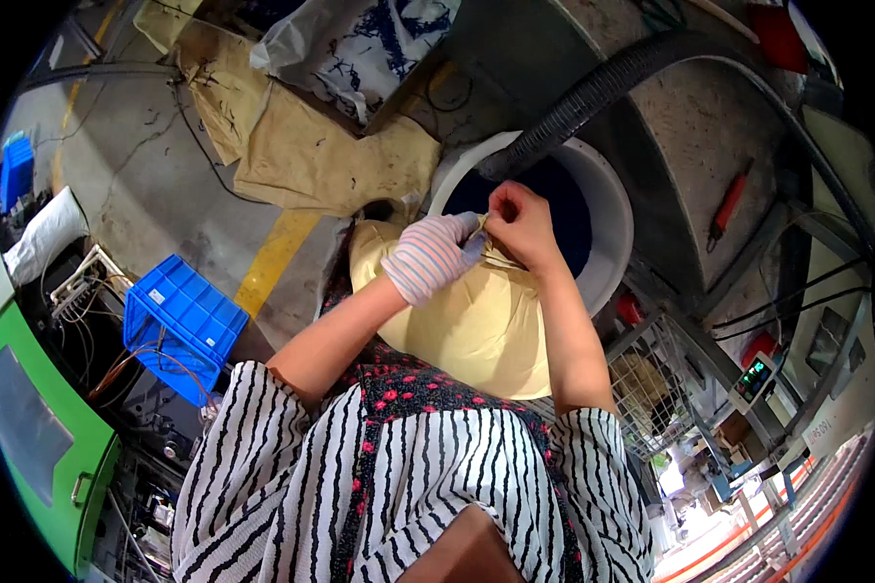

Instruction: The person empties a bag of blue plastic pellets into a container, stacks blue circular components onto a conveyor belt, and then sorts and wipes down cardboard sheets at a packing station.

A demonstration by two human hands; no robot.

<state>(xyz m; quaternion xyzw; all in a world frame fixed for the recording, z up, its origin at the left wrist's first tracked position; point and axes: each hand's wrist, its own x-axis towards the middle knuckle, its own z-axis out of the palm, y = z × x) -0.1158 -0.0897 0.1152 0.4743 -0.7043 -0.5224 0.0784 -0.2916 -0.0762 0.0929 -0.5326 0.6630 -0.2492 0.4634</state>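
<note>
A pale yellow sack [457, 335] stands upright against my front, its top edge gathered between my hands. My left hand [432, 255], in a striped knit glove, is closed on the sack's top edge. Bare and just to its right, my right hand [521, 225] pinches the same edge with thumb and fingers. Right behind my hands is a white round bin [608, 233] with dark blue material [566, 199] inside. A black ribbed hose [593, 97] runs down into this bin. What is in the sack does not show.
Flattened tan sacks [321, 160] lie on the floor ahead, by a container lined with white plastic [335, 49]. At left are a blue crate [187, 316] and a green machine [44, 437]. A red-handled tool [729, 206] and wire basket [656, 384] are at right.
</note>
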